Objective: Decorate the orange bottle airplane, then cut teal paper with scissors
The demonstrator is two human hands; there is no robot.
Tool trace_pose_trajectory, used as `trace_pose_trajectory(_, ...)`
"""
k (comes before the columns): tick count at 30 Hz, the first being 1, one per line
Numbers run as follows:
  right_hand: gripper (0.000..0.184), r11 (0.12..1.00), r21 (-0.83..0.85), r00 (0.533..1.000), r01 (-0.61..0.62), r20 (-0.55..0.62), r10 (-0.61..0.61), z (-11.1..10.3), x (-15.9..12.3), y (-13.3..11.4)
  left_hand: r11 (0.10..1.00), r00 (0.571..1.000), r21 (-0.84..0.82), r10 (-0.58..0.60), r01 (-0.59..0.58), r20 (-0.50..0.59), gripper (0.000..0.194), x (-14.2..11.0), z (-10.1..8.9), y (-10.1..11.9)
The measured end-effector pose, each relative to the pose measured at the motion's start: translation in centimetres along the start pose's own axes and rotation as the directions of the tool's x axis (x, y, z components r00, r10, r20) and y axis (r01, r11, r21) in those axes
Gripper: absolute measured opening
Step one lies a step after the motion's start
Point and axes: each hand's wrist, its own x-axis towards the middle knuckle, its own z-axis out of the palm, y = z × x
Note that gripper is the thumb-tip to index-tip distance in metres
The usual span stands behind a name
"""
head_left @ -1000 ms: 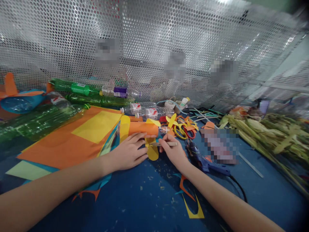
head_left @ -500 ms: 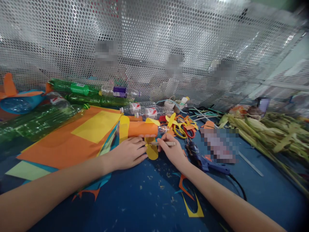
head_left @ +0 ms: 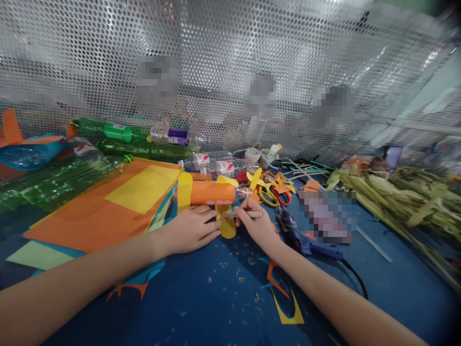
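A plastic bottle wrapped in orange paper (head_left: 212, 192) lies on its side before me, neck to the right. Yellow paper pieces stand out from it, among them a rounded yellow paper wing (head_left: 227, 228) at its near side. My left hand (head_left: 192, 228) lies flat beside the bottle, fingers stretched and touching the yellow wing's left edge. Between the thumb and fingers of my right hand (head_left: 257, 223) is a slim pale pen (head_left: 254, 214), its tip pointing left over the yellow wing. The fingertips partly hide where the wing meets the bottle.
Orange and yellow paper sheets (head_left: 97, 211) lie at left, near green plastic bottles (head_left: 65, 180). A blue glue gun (head_left: 309, 242) with a cord lies right of my hand. Scissors (head_left: 283, 196), paper scraps (head_left: 288, 307) and dried corn husks (head_left: 406, 192) are around. Perforated metal mesh (head_left: 216, 62) stands behind.
Almost nothing differs. Both hands, the pen and the wrapped bottle keep their places; the view has shifted very slightly.
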Motion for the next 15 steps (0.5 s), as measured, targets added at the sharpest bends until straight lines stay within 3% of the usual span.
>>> trace_pose_trajectory(15,0.025,0.998,-0.068,0.999,-0.002,-0.039,-0.001,-0.08,0.03,-0.17,1.000,0.999,-0.006,0.003,-0.004,-0.042,0.034,-0.13,0.20,-0.18)
